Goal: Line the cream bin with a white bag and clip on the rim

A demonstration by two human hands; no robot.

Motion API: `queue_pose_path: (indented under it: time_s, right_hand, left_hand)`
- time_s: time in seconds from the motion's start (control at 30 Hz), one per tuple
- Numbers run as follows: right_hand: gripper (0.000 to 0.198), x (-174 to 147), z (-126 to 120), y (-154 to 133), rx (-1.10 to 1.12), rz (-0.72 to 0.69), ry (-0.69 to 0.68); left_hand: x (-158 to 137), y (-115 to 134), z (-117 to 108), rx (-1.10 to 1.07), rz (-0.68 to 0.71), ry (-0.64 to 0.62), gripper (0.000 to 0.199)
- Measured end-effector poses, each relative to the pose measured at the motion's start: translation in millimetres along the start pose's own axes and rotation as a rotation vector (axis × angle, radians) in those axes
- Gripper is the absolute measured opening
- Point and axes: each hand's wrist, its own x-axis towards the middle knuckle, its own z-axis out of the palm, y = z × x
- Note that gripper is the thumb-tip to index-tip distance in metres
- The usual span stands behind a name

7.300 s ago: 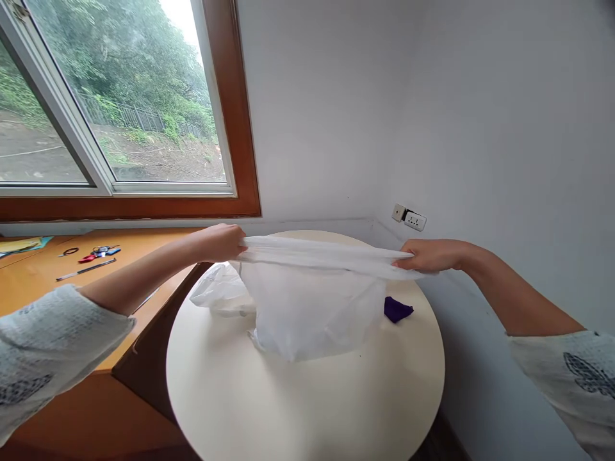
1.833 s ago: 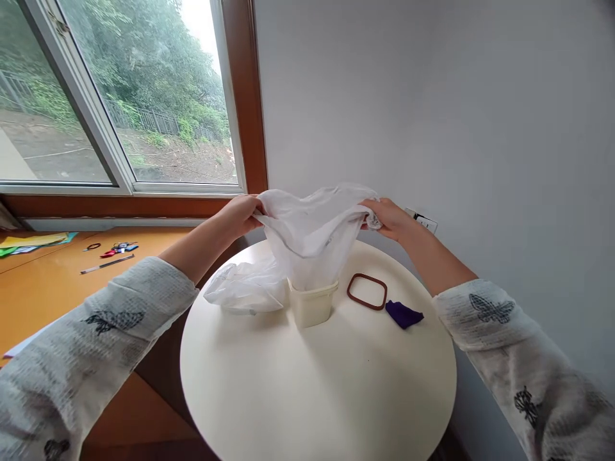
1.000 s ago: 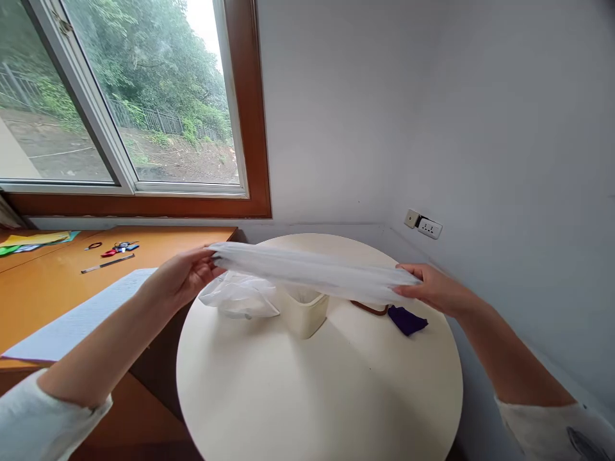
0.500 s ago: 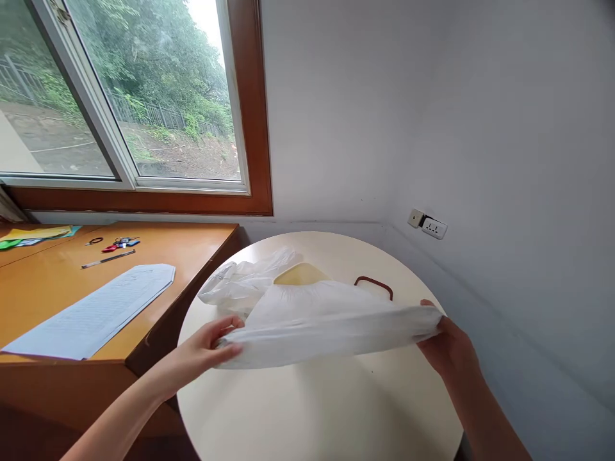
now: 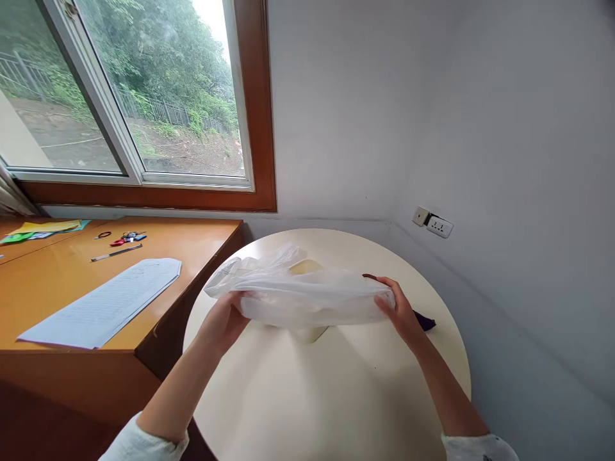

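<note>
A thin white plastic bag [image 5: 307, 301] is stretched sideways between my hands above the round table. My left hand [image 5: 227, 320] grips its left end, the fingertips partly covered by the film. At the right end, my right hand [image 5: 398, 307] pinches the bag between thumb and fingers. A pale yellow, smooth-edged object [image 5: 306, 266] shows behind the bag, and one of its corners peeks out below; the rest is covered. Crumpled clear plastic [image 5: 273, 258] lies at the far left of the table. Just behind my right fingers, a bit of a dark red-brown bar [image 5: 369, 276] is visible.
The round cream table [image 5: 336, 397] stands near the wall corner. Something dark purple [image 5: 425, 321] lies beside my right wrist. On the wooden desk [image 5: 211, 237] at left are paper sheets [image 5: 106, 307], a pen [image 5: 116, 253] and keys [image 5: 129, 239]. A socket [image 5: 439, 226] is on the wall.
My hands have come closer together and the bag has slackened and bunched. The right hand moved left and slightly up, uncovering the dark purple thing; the red-brown bar is now mostly hidden.
</note>
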Motion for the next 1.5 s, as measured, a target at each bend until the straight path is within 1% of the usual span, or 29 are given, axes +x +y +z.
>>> queue_pose_path:
  time_s: [0.03,0.07,0.1,0.13,0.2,0.23,0.3,0.37,0.43,0.5,0.57,0.67,0.73,0.8,0.83,0.9,0.97,1.0,1.03,1.07,1.13,1.2,1.23,1.3,1.37,1.43,1.5]
  right_hand:
    - [0.053,0,1,-6,-0.075,-0.056,-0.043]
    - [0.054,0,1,-10,-0.128,-0.09,-0.089]
    - [0.049,0,0,-12,-0.165,-0.097,-0.137]
    - [0.04,1,-1,-12,-0.191,-0.08,-0.178]
    - [0.023,4,-3,-9,-0.185,-0.021,-0.196]
    - [0.021,6,-4,-7,-0.138,0.007,-0.175]
    - [0.023,10,-4,-5,0.045,0.052,-0.104]
    - [0.03,15,-1,-6,0.258,0.106,-0.045]
    - [0.031,19,4,-10,0.405,0.183,0.002]
    - [0.028,24,8,-12,0.506,0.266,0.044]
    - [0.024,28,11,-12,0.588,0.348,0.086]
    - [0.021,30,12,-10,0.636,0.432,0.098]
    - [0.023,30,12,-10,0.607,0.436,0.058]
    - [0.025,28,11,-13,0.561,0.397,-0.007]
    - [0.026,27,9,-15,0.534,0.368,-0.058]
    - [0.031,24,5,-20,0.47,0.302,-0.205]
    - [0.043,22,0,-26,0.37,0.246,-0.368]
    - [0.05,21,-2,-28,0.298,0.232,-0.422]
    - [0.056,20,-3,-31,0.215,0.228,-0.447]
    - [0.06,20,-3,-32,0.124,0.239,-0.449]
    - [0.055,21,-2,-32,-0.045,0.286,-0.4]
    - [0.045,22,0,-28,-0.111,0.313,-0.348]
    - [0.042,24,1,-25,-0.09,0.309,-0.333]
    - [0.04,27,3,-17,0.046,0.275,-0.311]
    - [0.041,31,6,-8,0.236,0.246,-0.263]
    - [0.043,35,10,-1,0.406,0.23,-0.189]
    - [0.04,37,17,4,0.511,0.238,-0.093]
  left_hand:
    - [2,2,2,-0.073,-0.007,0.006,0.026]
    - [5,5,3,-0.128,-0.015,0.012,0.027]
    - [7,6,4,-0.167,-0.025,0.016,0.026]
    - [9,8,3,-0.194,-0.033,0.02,0.024]
    - [12,9,1,-0.218,-0.06,0.033,0.023]
    - [13,9,0,-0.211,-0.09,0.037,0.022]
    - [13,9,-1,-0.156,-0.165,0.031,0.019]
    - [13,9,-3,-0.055,-0.231,0.019,0.012]
    - [14,9,-4,0.063,-0.272,0.021,0.006]
    - [14,10,-6,0.178,-0.313,0.013,0.005]
    - [14,13,-8,0.28,-0.347,-0.01,0.01]
    - [13,19,-9,0.366,-0.359,-0.021,0.013]
    - [13,21,-8,0.348,-0.344,-0.004,0.013]
    - [14,22,-7,0.281,-0.331,0.027,0.013]
    - [15,21,-7,0.244,-0.331,0.045,0.014]
    - [17,18,-6,0.187,-0.334,0.085,0.017]
    - [18,13,-5,0.164,-0.329,0.101,0.016]
    - [19,11,-5,0.16,-0.32,0.097,0.014]
    - [19,8,-5,0.16,-0.311,0.091,0.011]
    - [18,6,-5,0.159,-0.307,0.079,0.011]
    - [16,3,-6,0.156,-0.307,0.053,0.015]
    - [13,2,-8,0.159,-0.323,0.04,0.023]
    - [11,2,-10,0.168,-0.333,0.028,0.026]
    - [7,1,-12,0.199,-0.34,-0.013,0.033]
    - [5,1,-13,0.204,-0.318,-0.083,0.039]
    - [4,-1,-11,0.152,-0.263,-0.132,0.042]
    - [3,-5,-7,0.056,-0.217,-0.119,0.042]
